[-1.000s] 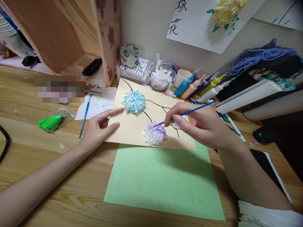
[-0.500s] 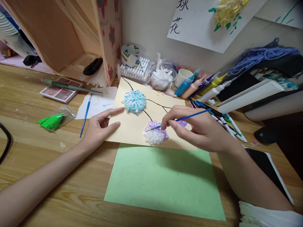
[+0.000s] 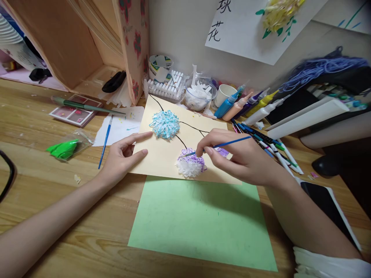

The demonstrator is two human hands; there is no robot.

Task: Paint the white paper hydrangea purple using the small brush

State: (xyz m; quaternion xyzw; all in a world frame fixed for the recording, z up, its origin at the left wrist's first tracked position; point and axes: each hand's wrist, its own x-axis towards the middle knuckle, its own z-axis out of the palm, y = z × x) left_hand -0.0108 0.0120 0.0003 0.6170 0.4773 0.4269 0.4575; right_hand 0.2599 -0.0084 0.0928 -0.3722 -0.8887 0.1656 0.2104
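My right hand (image 3: pixel 232 154) pinches a thin blue paintbrush (image 3: pixel 232 142). The brush tip touches the left side of a ruffled paper flower (image 3: pixel 191 164), purple on top and white below. My left hand (image 3: pixel 124 156) lies at the left edge of a cream sheet (image 3: pixel 162 164), thumb and forefinger stretched out and apart on it. Near that forefinger is a blue-and-white ruffled flower (image 3: pixel 165 124), with black stem lines running from it. Partly behind my right hand a purple patch (image 3: pixel 222 152) shows on the sheet. Beneath the cream sheet lies a green sheet (image 3: pixel 199 220).
A second blue brush (image 3: pixel 104 143) rests on white scrap paper (image 3: pixel 118 123) at left, near a green bagged lump (image 3: pixel 63 149) and a palette (image 3: pixel 77 112). Behind stand a bowl of paper scraps (image 3: pixel 199 94) and paint bottles (image 3: pixel 226 106). Pens (image 3: pixel 272 146) lie at right.
My right hand has shifted slightly left and down, and the brush's back end has dropped lower. The tip stays at the purple-and-white flower. My left hand keeps its place.
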